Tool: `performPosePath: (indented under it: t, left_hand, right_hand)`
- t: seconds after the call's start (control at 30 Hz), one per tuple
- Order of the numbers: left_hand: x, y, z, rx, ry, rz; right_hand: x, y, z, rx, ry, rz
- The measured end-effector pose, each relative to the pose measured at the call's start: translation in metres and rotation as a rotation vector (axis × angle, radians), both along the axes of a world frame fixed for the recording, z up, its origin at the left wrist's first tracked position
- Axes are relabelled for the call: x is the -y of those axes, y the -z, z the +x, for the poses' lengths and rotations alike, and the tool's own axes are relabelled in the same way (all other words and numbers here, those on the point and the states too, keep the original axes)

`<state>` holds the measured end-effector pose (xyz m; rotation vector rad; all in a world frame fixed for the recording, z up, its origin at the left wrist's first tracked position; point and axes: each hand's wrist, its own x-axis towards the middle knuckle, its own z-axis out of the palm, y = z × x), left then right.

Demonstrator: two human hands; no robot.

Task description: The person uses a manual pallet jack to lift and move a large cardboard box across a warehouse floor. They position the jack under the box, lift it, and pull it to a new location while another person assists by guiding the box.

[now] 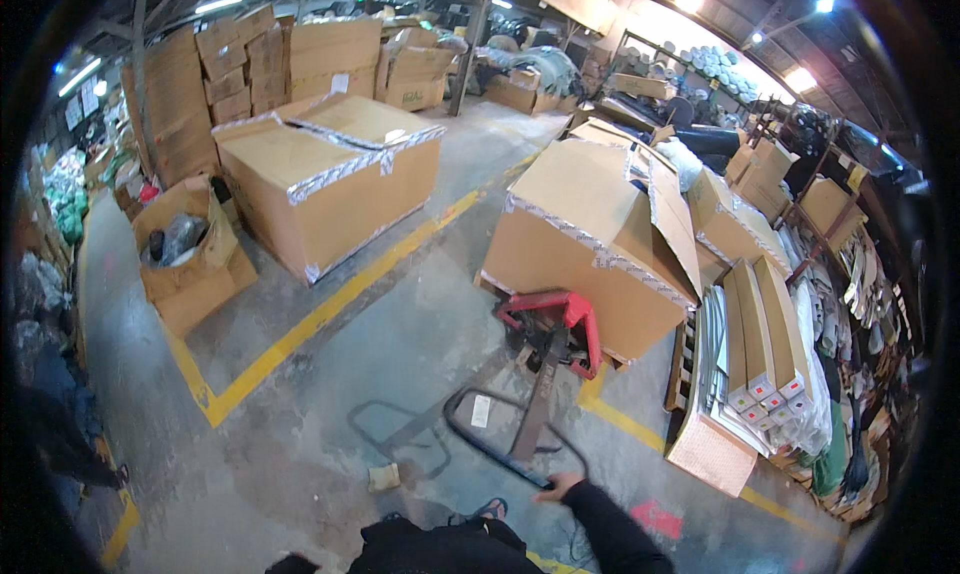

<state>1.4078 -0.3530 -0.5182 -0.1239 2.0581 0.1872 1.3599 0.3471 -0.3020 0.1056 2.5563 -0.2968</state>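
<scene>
My right hand (560, 487) grips the near bar of a black loop handle (478, 448) on a pallet jack. The jack's red body (570, 312) stands against a large cardboard box (590, 229) edged with printed tape, and its forks are hidden beneath that box. A steel shaft (535, 409) joins the loop to the jack, and a small white label hangs inside the loop. Of my left arm only a dark sleeve (292, 564) shows at the lower edge; the hand itself is out of the picture.
Another large taped box (330, 179) stands at the left, beside an open carton (190, 244) holding wrapped items. Long narrow cartons (750, 334) lean on a pallet at the right. Yellow lines (300, 334) mark the floor. A paper scrap (383, 476) lies near my feet. At the left edge stands another person (70, 444).
</scene>
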Motion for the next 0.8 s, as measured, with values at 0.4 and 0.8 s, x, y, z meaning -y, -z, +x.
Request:
performPosePath:
  t: [0.4, 0.8]
  left_hand:
    - [-0.146, -0.078, -0.097, -0.429, -0.835, 0.859]
    - [-0.096, -0.040, -0.070, -0.051, -0.261, 0.101]
  right_hand:
    - [0.078, 0.019, 0.033, -0.043, 0.379, 0.106]
    - [-0.179, -0.166, -0.127, -0.378, 0.575, -0.151]
